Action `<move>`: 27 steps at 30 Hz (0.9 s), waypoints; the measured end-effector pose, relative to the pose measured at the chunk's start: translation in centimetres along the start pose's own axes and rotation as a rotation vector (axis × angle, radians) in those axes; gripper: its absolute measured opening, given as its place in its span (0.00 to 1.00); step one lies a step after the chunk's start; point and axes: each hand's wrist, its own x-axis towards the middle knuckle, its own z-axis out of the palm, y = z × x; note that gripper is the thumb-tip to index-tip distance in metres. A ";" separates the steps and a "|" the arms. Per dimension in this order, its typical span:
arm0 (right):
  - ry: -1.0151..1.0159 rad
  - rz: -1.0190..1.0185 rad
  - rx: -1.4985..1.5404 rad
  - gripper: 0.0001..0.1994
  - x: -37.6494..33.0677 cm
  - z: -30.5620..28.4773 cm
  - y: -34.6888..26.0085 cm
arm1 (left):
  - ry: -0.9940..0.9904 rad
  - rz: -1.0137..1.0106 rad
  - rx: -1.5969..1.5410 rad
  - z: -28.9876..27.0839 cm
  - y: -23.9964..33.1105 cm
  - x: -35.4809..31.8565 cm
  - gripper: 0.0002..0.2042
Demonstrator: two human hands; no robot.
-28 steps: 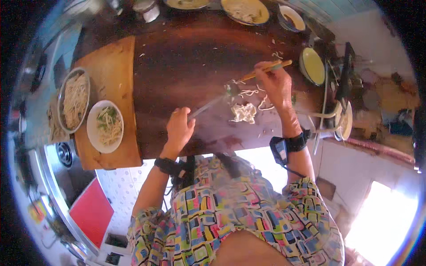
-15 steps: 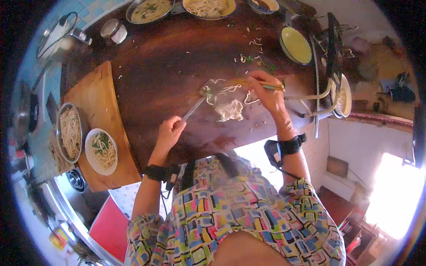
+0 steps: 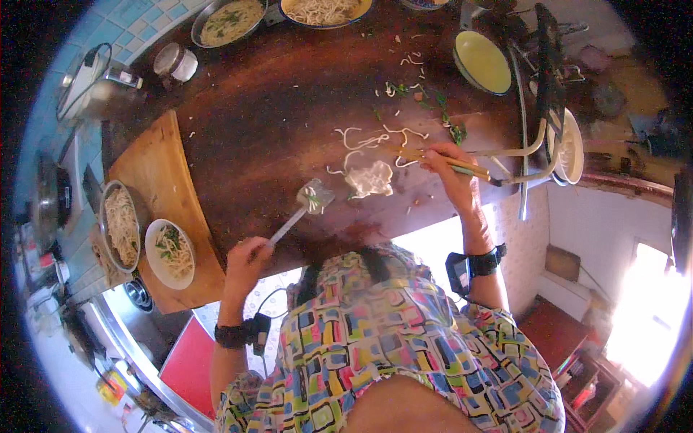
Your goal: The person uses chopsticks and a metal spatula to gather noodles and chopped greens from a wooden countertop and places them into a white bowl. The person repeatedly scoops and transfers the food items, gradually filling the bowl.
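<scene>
My left hand [image 3: 245,261] is closed round the handle of a long spatula [image 3: 290,225]. Its squarish, shiny head carries a few pale noodles and bits of green [image 3: 313,198]. Wooden chopsticks [image 3: 469,169] are gripped in my right hand [image 3: 451,169], their tips pointing left, low over the dark table [image 3: 267,144]. Loose noodles [image 3: 372,141] lie scattered by the tips. Between the two tools sits a crumpled, whitish, glossy patch [image 3: 369,179]; I cannot tell what it is.
Noodle bowls [image 3: 173,276] and a metal dish [image 3: 108,245] stand on a wooden board [image 3: 162,144] at left. A yellow pan [image 3: 482,61] lies far right, near green scraps [image 3: 458,133]. A lidded jar [image 3: 175,63] and more noodle dishes [image 3: 326,23] line the far side.
My left hand has drawn the spatula down and left, away from the noodles, with scraps on its head. The right hand with the chopsticks has shifted slightly right and down.
</scene>
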 end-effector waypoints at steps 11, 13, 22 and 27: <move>0.090 -0.259 -0.260 0.08 -0.9 1.0 -1.1 | 0.066 0.036 -0.002 5.5 2.3 6.0 0.08; 0.052 -0.190 -0.171 0.09 -1.1 1.5 -1.2 | 0.124 0.075 -0.052 5.8 2.7 6.8 0.07; -0.069 -0.161 -0.162 0.10 -1.1 1.8 -1.8 | 0.118 -0.054 -0.043 4.0 3.0 6.6 0.11; 0.045 -0.200 -0.184 0.10 0.5 2.1 -1.3 | 0.064 -0.173 -0.019 4.1 3.7 7.3 0.12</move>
